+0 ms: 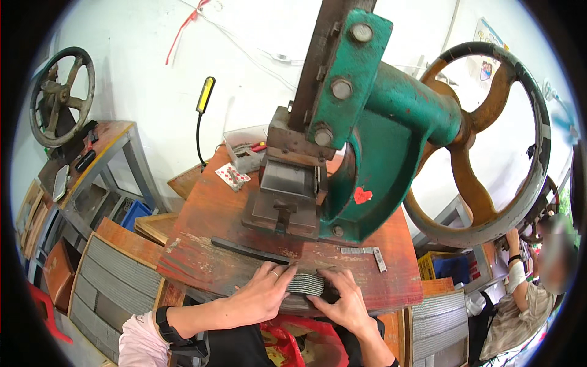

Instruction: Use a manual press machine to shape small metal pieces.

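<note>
A stack of thin grey metal strips (306, 284) lies at the near edge of the worn red workbench (211, 244). My left hand (264, 293) presses against its left end, a ring on one finger and a black band at the wrist. From the other side my right hand (347, 301) cups the stack's right end. Both hands squeeze the stack between them. Behind it stands a green flywheel press (373, 147) with a grey die block (287, 196) under its ram.
A black flat bar (247, 251) and a small metal strip (378, 257) lie on the bench. Trays of grey strips (113, 284) sit at lower left and lower right. A second press wheel (61, 95) stands on a side table. Another person (532, 287) sits at far right.
</note>
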Demonstrator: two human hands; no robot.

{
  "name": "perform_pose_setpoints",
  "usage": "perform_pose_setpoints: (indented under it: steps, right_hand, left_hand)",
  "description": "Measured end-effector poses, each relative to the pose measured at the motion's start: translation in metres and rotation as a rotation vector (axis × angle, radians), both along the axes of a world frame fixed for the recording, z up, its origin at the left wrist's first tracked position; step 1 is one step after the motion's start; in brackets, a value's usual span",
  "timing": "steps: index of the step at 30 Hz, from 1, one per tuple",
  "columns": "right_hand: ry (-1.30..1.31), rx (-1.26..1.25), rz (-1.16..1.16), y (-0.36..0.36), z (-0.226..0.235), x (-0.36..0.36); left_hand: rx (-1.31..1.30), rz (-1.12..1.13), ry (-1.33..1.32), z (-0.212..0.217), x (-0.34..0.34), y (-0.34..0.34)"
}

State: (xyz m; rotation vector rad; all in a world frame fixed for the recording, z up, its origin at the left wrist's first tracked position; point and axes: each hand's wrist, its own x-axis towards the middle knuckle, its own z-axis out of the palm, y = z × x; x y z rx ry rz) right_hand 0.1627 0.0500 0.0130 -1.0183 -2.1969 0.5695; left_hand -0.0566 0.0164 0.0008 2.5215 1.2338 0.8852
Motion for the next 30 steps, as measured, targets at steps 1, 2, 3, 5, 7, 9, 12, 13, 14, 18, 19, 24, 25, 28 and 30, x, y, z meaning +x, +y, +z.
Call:
perform_pose_setpoints:
  steps: [1,2,3,5,7,9,12,13,14,18,19,24,25,28,30]
  right_hand:
    - [0.016,0.015,-0.005,0.001,0.006,-0.002]
    - [0.033,0.029,-0.014,0.004,0.012,-0.004]
    - [0.019,0.144,0.0,0.01,0.02,-0.008]
    - [0.086,0.172,-0.038,0.026,0.035,-0.022]
    - [0.16,0.184,-0.079,0.05,0.048,-0.042]
    - [0.251,0.229,-0.079,0.08,0.056,-0.067]
    - [0.236,0.097,-0.257,0.115,0.061,-0.093]
    - [0.28,0.143,-0.262,0.123,0.062,-0.098]
    - [0.282,0.184,-0.276,0.131,0.064,-0.101]
    - [0.224,0.16,-0.34,0.144,0.07,-0.102]
    - [0.205,0.146,-0.344,0.145,0.071,-0.101]
    - [0.171,0.203,-0.342,0.147,0.066,-0.097]
    - [0.17,0.295,-0.354,0.148,0.064,-0.097]
    - [0.182,0.241,-0.332,0.15,0.059,-0.098]
    - [0.153,0.216,-0.376,0.151,0.057,-0.099]
  left_hand:
    - [-0.028,-0.001,-0.007,0.003,-0.002,0.001]
    - [0.028,0.042,-0.069,0.008,-0.004,0.001]
    - [0.03,0.092,-0.111,0.015,-0.009,0.002]
    - [0.087,0.152,-0.236,0.03,-0.02,0.015]
    - [0.147,0.198,-0.396,0.046,-0.034,0.039]
    - [0.104,0.224,-0.507,0.06,-0.048,0.077]
    - [0.165,0.327,-0.346,0.073,-0.059,0.128]
    - [0.173,0.308,-0.334,0.077,-0.06,0.141]
    - [0.152,0.298,-0.323,0.08,-0.058,0.151]
    - [0.17,0.374,-0.254,0.083,-0.054,0.161]
    - [0.149,0.427,-0.235,0.082,-0.056,0.157]
    - [0.155,0.523,-0.25,0.058,-0.085,0.118]
    - [-0.069,0.485,-0.165,0.051,-0.093,0.106]
    - [-0.298,0.289,0.078,0.021,-0.101,0.062]
    - [0.074,0.189,0.185,0.005,-0.099,0.041]
